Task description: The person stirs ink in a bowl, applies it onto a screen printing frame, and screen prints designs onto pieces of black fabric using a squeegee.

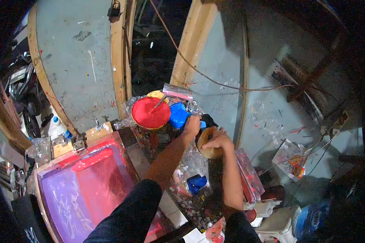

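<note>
My right hand (220,141) is closed around a wide tan roll of tape (209,153), with some fingers at its hole. Just to the left, my left hand (192,124) is closed, its fingertips turned away; what it pinches is hidden. Beside that hand lies a crumpled blue plastic or cloth piece (178,115), and a black bundle (209,121) shows behind both hands. A tub of red ink (151,112) with a stick in it stands further left. Below the hands a dark blue folded cloth (196,184) rests on the cluttered bench.
A screen-printing frame (127,150) with red ink across its purple mesh lies at the left, held by hinge clamps (79,146). A red-stained board (249,175) leans at the bench's right edge. A cable (215,81) hangs across the wall. A water jug (312,220) is lower right.
</note>
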`<state>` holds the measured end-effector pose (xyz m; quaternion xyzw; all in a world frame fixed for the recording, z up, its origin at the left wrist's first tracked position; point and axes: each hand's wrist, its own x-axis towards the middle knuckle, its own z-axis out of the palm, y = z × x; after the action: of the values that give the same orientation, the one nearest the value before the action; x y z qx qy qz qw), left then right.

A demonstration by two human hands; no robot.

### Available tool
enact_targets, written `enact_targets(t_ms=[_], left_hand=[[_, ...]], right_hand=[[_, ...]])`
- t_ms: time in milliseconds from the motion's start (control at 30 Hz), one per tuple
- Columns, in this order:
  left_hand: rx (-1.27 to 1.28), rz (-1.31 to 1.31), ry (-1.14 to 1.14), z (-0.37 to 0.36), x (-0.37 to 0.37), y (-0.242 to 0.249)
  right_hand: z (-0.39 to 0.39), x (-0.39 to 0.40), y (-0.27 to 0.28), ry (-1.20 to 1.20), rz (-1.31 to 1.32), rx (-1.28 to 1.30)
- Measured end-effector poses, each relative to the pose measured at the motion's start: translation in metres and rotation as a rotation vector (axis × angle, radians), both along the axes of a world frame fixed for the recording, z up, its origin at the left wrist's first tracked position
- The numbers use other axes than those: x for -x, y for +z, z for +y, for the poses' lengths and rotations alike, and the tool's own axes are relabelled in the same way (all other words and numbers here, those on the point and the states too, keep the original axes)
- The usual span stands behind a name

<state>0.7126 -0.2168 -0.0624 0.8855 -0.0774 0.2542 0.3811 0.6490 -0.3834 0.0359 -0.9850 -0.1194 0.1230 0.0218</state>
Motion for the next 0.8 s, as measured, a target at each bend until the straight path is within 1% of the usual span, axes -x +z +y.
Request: enact_targets(t_ms=[67,100,167,200,267,300,333,367,400,433,467,500,533,567,600,633,667,700,733,767,800], left_hand=[[-0.007,-0.043,-0.023,0.005,0.003,-0.003],[-0.005,-0.001,-0.074,0.009,0.005,-0.002],[-0.004,0.082,-0.173,0.019,0.005,0.001],[-0.045,0.063,-0.206,0.023,-0.001,-0.005],[-0.137,0.061,-0.274,0.03,0.004,0.01],[-0.187,0.06,-0.326,0.028,0.01,0.021],[-0.201,0.074,-0.324,0.028,0.027,0.04],[-0.218,0.086,-0.325,0.03,0.04,0.056],[-0.392,0.079,-0.247,0.029,0.038,0.049],[-0.421,0.063,-0.194,0.027,0.048,0.048],[-0.42,0.011,-0.2,0.029,0.064,0.048],[-0.421,-0.042,-0.197,0.037,0.083,0.05],[-0.431,-0.018,-0.295,0.047,0.112,0.07],[-0.438,0.015,-0.388,0.059,0.146,0.086],[-0.493,0.008,-0.378,0.072,0.174,0.081],[-0.544,0.001,-0.359,0.086,0.201,0.076],[-0.513,0.038,-0.407,0.101,0.232,0.082],[-0.482,0.074,-0.452,0.117,0.266,0.092],[-0.479,0.171,-0.412,0.134,0.304,0.096],[-0.47,0.267,-0.368,0.149,0.344,0.099],[-0.396,0.229,-0.353,0.159,0.382,0.103]], right_hand=[[0.007,0.002,0.005,-0.053,0.002,-0.024],[0.01,0.003,0.008,-0.078,0.008,-0.034],[0.009,-0.01,-0.008,-0.11,-0.007,-0.043],[0.007,-0.02,-0.018,-0.128,-0.017,-0.047],[0.005,-0.032,-0.025,-0.053,0.041,-0.047],[0.0,-0.039,-0.032,-0.039,0.057,-0.052],[-0.006,-0.047,-0.041,-0.024,0.073,-0.056],[-0.002,-0.029,-0.035,-0.087,-0.004,-0.069],[0.011,-0.001,-0.013,-0.15,-0.085,-0.078],[0.013,0.021,0.008,-0.204,-0.17,-0.081],[0.004,0.039,0.018,-0.184,-0.266,-0.106],[-0.001,0.056,0.025,-0.157,-0.364,-0.132],[-0.005,0.073,0.032,-0.124,-0.462,-0.16],[-0.021,0.095,0.038,-0.13,-0.436,-0.138],[-0.046,0.118,0.05,-0.128,-0.415,-0.115],[-0.065,0.147,0.074,-0.153,-0.329,-0.114],[-0.092,0.155,0.068,-0.263,-0.2,-0.115],[-0.116,0.171,0.056,-0.29,-0.254,-0.072],[-0.135,0.179,0.052,-0.342,-0.142,-0.055],[-0.158,0.178,0.031,-0.313,-0.154,-0.157],[-0.16,0.181,0.031,-0.302,-0.17,-0.169]])
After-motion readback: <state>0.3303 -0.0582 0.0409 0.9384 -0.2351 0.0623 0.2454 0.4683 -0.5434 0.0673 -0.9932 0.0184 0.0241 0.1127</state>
